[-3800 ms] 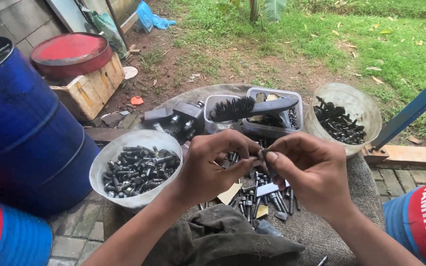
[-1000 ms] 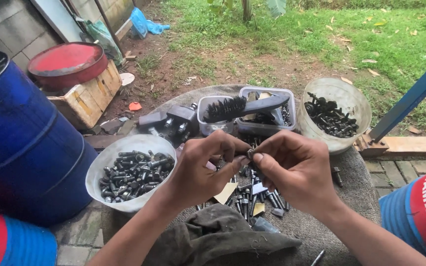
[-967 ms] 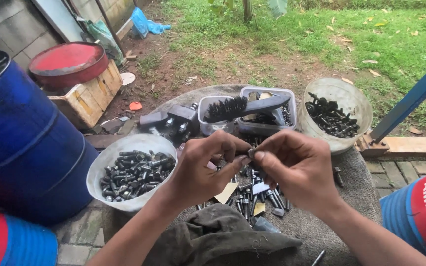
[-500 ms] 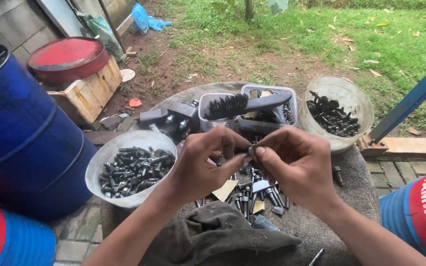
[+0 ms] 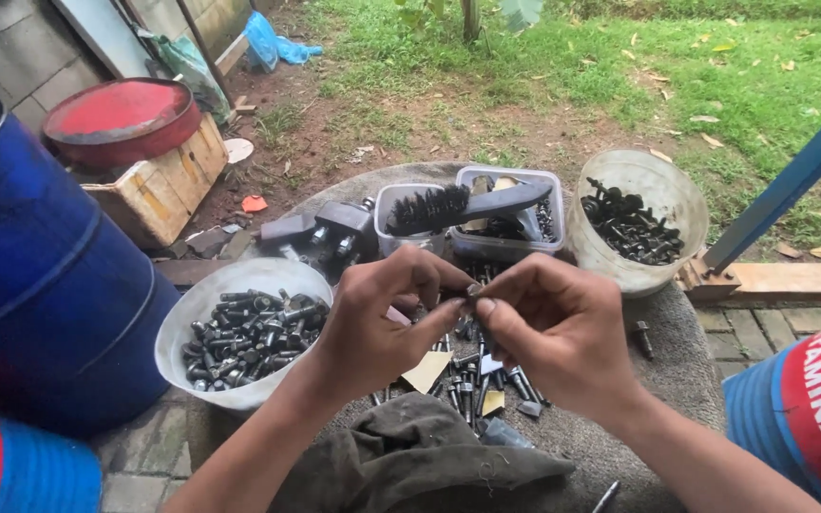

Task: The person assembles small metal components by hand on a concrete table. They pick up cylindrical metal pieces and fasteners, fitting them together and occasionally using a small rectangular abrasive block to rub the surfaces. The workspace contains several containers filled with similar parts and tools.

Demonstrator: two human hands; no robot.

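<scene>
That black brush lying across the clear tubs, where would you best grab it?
Probably by the long dark handle of the wire brush, coming from above at its right end. The handle lies bare across the rim of the clear tub; the bristle head at the left offers no firm grip.

Two hands meet over the work surface: the left hand [image 5: 372, 323] and the right hand [image 5: 553, 328]. Three round or boxy containers hold hardware: one white bowl [image 5: 239, 285] just left of the left hand, one clear bucket [image 5: 634, 185] beyond the right hand, and one clear rectangular tub [image 5: 510, 249] beyond both. One wire brush [image 5: 467, 204] lies across that tub. Loose bolts [image 5: 467, 389] below the hands are too many to count. Left of the hands stands one blue drum [image 5: 30, 285], with one red lid [image 5: 121, 114] beyond it
</scene>
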